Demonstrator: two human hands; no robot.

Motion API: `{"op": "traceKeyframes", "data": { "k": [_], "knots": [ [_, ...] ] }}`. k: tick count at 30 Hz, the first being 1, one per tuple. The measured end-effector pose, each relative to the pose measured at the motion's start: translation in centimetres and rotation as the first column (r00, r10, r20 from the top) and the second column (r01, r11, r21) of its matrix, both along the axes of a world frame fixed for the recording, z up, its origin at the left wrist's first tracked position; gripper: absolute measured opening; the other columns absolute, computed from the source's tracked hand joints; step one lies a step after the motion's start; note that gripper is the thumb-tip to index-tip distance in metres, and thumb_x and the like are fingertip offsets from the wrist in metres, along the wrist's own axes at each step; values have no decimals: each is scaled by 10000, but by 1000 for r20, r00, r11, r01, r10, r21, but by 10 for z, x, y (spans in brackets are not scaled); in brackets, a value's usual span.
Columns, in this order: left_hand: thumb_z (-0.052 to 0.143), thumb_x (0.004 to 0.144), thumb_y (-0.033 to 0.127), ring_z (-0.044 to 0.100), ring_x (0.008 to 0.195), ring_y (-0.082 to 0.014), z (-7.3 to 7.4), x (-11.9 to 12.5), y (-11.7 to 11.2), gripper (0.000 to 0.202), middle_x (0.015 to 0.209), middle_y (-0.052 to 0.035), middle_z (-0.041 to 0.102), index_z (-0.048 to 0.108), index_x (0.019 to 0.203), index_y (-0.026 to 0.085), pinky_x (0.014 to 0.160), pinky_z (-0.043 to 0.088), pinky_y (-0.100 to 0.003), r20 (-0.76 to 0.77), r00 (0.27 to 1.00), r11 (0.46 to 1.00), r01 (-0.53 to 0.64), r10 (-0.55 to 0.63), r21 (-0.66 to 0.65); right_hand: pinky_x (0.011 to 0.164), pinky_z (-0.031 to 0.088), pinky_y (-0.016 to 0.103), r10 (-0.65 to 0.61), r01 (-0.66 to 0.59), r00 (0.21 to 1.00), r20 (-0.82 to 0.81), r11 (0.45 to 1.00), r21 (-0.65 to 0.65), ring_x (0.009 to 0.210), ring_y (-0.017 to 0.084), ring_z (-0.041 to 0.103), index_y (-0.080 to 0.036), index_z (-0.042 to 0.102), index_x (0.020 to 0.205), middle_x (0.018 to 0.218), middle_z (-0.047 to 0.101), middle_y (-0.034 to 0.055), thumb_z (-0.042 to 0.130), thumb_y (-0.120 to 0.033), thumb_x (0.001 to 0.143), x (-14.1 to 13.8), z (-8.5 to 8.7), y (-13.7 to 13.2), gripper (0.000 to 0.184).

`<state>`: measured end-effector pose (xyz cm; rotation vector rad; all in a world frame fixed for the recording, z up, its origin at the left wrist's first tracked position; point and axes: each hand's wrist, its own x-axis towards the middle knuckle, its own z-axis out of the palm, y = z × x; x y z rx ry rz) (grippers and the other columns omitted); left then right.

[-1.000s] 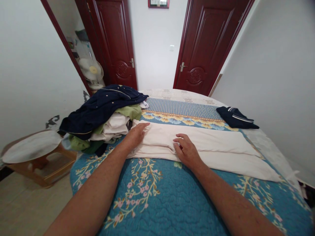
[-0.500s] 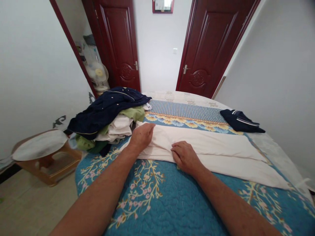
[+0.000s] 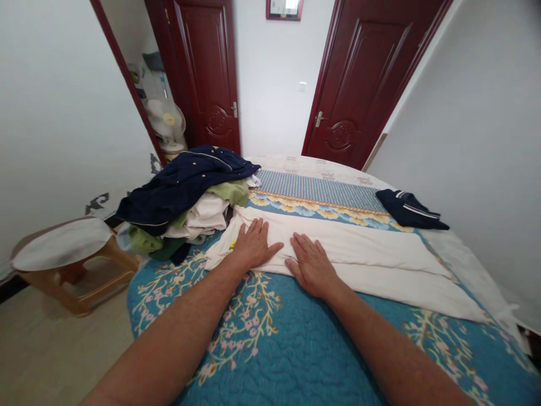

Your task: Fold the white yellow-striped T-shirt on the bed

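Observation:
A long cream-white cloth garment [image 3: 380, 248], folded lengthwise, lies across the teal floral bedcover [image 3: 313, 338]. My left hand [image 3: 255, 245] rests flat on its left part, fingers spread and thumb pointing right. Close beside it, my right hand [image 3: 311, 264] also lies palm down on the fabric with the fingers stretched out. Neither hand grips anything. A small yellow mark shows on the cloth by my left wrist. What exact kind of garment it is, I cannot tell.
Left of the white cloth is a heap of loose clothes [image 3: 190, 186], topped by a navy piece. A folded navy garment [image 3: 409, 208] with white stripes lies at the far right. A brown stool [image 3: 63, 242] stands on the floor at left; two dark red doors [image 3: 346, 84] are behind.
My left hand has let go of the cloth's upper edge and moved down flat onto it. My right hand has uncurled and flattened. The creases between them look smoother.

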<state>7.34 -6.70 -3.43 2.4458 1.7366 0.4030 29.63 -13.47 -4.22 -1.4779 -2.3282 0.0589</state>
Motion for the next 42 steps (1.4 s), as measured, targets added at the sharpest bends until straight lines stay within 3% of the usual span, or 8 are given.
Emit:
{"op": "traceKeyframes", "data": {
  "k": [5,9,21,27,30,34,39,42],
  "knots": [
    [311,1049,570,225,1622,-410,4,3,3,746,1733,-224,297,392,1634,114,1250,182,-702,-72,996,999,-46,44,-28,1282,194,658,-98,101,994,46,991,-82,1599,365,288,-181,416,1639,1716,337,160,406,-583,1079,6,8,0,689],
    [301,1023,622,211,1624,-413,5,4,8,834,1742,-234,262,356,1650,76,1245,192,-706,-142,988,998,-60,57,-21,1289,171,642,-218,224,974,61,967,-119,1611,362,256,-159,407,1641,1723,322,160,339,-619,1088,30,11,4,723],
    [312,926,764,215,1611,-449,-10,-4,20,1020,1724,-281,273,352,1653,49,1234,205,-699,-189,980,998,-47,55,42,1286,164,628,-490,506,857,160,859,-78,1603,354,270,-155,398,1641,1728,309,179,367,-589,1094,165,4,-6,699],
    [300,919,757,232,1599,-458,-12,-7,19,1026,1706,-303,298,366,1639,29,1215,236,-686,-219,975,996,-6,26,89,1253,211,668,-689,706,702,180,707,-51,1587,366,293,-140,426,1618,1711,338,201,354,-549,1110,263,-2,-25,657],
    [302,909,765,229,1597,-460,-13,-7,20,1044,1700,-312,300,369,1632,15,1221,222,-684,-199,980,996,-10,27,86,1226,260,674,-748,763,642,170,645,-43,1568,385,318,-135,457,1597,1696,363,212,361,-536,1109,293,-5,-29,639],
    [306,892,782,204,1603,-465,-12,-7,20,1075,1710,-308,280,358,1634,6,1229,196,-686,-172,985,999,-16,25,50,1201,369,511,-830,831,553,78,556,20,1455,330,488,-86,519,1534,1574,527,230,354,-424,1112,306,-2,-30,565],
    [269,886,810,199,1600,-473,-10,-6,21,1099,1715,-307,265,358,1632,8,1214,215,-693,-175,984,998,-16,26,57,1061,471,367,-960,957,276,42,279,82,1215,287,671,-97,677,1338,1288,722,202,319,-283,1084,308,10,-55,476],
    [250,884,829,216,1592,-476,-9,-6,22,1109,1710,-313,272,381,1621,11,1205,225,-703,-169,985,998,-6,15,56,978,510,384,-967,979,191,167,200,40,1121,308,715,-111,731,1217,1194,747,214,335,-346,1089,300,14,-74,478]
  ]
}}
